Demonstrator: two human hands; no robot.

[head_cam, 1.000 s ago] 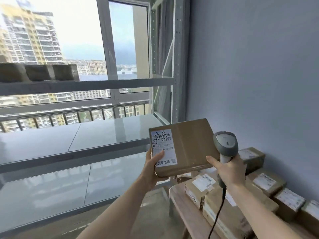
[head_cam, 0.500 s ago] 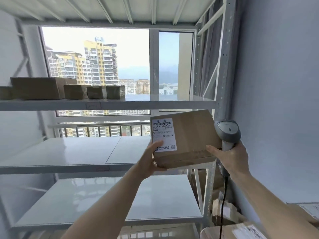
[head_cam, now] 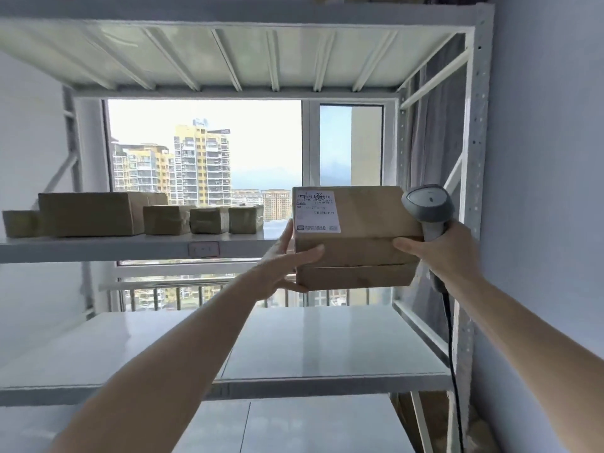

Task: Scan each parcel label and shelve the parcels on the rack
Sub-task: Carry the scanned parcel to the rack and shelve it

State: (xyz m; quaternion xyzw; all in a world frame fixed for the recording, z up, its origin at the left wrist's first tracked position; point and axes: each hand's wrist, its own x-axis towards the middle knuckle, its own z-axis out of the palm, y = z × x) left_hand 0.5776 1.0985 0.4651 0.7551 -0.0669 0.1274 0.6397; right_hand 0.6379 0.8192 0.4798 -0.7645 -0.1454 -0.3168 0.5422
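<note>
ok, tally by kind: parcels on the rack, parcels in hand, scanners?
Parcels on the shelf: 5 ()
Parcel in hand: 1
Scanner: 1
Total: 7

White label (head_cam: pixel 316 210) on held parcel (head_cam: pixel 359 238) (handwritten scrawl, print too blurred)
</note>
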